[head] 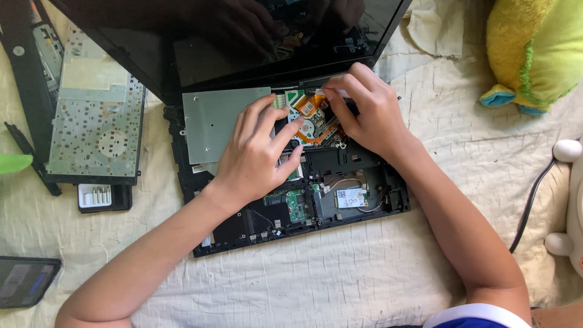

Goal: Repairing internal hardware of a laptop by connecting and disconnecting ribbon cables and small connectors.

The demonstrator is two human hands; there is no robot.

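Observation:
An opened black laptop base (358, 209) lies on a cream cloth, its insides bare: a grey metal plate (212, 121), green circuit boards (296, 205) and an orange flat cable (311, 108). The dark screen (200, 36) stands tilted behind it. My left hand (258, 152) rests on the board with fingers spread, the fingertips pressing near the orange cable. My right hand (367, 112) is beside it at the hinge edge, thumb and forefinger pinching a small white strip or connector end by the orange cable. What lies under my palms is hidden.
A removed keyboard (91, 121), back side up, lies at the left beside a black frame piece (24, 79). A small bit case (104, 197) sits below it. A phone (24, 279) lies lower left. A yellow-green plush toy (534, 54), a white plush (568, 200) and a black cable (531, 200) are right.

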